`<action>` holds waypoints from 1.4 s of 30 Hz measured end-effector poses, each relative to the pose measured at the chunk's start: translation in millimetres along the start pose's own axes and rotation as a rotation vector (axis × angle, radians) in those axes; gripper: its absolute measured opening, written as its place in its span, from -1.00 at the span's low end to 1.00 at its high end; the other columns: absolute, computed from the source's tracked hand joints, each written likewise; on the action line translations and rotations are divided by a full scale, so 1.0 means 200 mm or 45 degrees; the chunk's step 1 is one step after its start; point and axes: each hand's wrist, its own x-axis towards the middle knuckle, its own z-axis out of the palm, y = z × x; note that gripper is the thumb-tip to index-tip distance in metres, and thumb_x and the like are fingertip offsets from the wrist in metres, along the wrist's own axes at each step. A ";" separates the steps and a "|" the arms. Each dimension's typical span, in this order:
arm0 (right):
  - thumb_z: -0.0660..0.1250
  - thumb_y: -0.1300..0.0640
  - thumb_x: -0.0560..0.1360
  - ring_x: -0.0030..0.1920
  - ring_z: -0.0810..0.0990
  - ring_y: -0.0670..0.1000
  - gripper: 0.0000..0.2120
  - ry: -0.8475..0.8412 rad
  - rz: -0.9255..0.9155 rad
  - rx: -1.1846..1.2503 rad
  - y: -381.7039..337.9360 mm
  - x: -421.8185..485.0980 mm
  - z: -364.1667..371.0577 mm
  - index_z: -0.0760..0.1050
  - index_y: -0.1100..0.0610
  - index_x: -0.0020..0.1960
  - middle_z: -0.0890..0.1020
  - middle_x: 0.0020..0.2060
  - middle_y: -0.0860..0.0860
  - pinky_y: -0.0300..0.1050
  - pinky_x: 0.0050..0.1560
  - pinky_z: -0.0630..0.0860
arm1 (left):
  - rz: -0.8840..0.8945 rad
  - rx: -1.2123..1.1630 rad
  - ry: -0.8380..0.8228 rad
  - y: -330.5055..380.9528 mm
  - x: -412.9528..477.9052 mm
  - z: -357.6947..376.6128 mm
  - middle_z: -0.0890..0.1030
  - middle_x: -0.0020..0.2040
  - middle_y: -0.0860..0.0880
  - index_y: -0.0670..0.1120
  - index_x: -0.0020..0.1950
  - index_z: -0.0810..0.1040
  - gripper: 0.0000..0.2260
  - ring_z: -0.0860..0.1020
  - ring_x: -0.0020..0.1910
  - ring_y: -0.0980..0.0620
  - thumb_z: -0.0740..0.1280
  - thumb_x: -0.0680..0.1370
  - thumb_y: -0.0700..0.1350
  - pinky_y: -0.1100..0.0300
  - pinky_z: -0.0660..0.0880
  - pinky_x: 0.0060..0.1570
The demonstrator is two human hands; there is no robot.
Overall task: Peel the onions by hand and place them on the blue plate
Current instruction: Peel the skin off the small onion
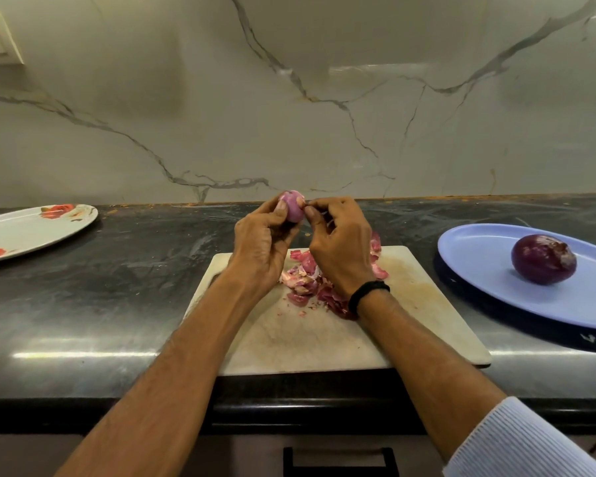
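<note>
Left fingers (280, 211) curled round onion (292, 205), right fingers (313, 214) pinching its side, above far edge of board (413, 304), blue plate (489, 287) rightward.

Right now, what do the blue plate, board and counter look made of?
Blue plate: probably melamine or plastic, uniform colour, dull sheen. Cutting board: off-white, stained, matte; plastic or stone, unclear. Counter: dark polished stone, mottled veining, strip reflections.

dim, warm light; glare streaks on counter (83, 354); wide-angle bending at edges; mostly sharp
</note>
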 end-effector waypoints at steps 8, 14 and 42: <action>0.39 0.28 0.52 -0.06 0.53 -0.10 -0.90 0.021 0.066 0.104 -0.01 0.01 -0.02 0.59 0.18 0.03 0.57 -0.04 0.01 -0.44 -0.04 0.47 | -0.069 0.011 -0.112 0.03 -0.04 0.00 0.68 0.11 -0.26 -0.19 0.32 0.56 -0.58 0.69 -0.04 -0.15 0.15 0.55 -0.45 -0.03 0.62 0.16; 0.40 0.32 0.51 -0.05 0.55 -0.07 -0.87 0.022 0.002 0.081 0.00 0.01 -0.01 0.59 0.20 0.05 0.59 -0.02 0.08 -0.42 -0.02 0.49 | -0.055 -0.026 -0.146 0.04 -0.04 0.00 0.69 0.07 -0.28 -0.20 0.29 0.58 -0.57 0.63 0.12 -0.23 0.13 0.55 -0.48 -0.02 0.61 0.17; 0.08 0.22 0.45 -0.20 0.36 0.02 -0.85 -0.033 -0.137 -0.166 0.01 0.00 -0.03 0.42 0.18 -0.19 0.47 -0.25 0.07 -0.19 -0.21 0.27 | -0.050 0.107 -0.130 -0.02 -0.05 0.02 0.67 0.17 -0.25 -0.23 0.33 0.56 -0.67 0.68 0.06 -0.15 0.32 0.57 -0.36 -0.04 0.63 0.10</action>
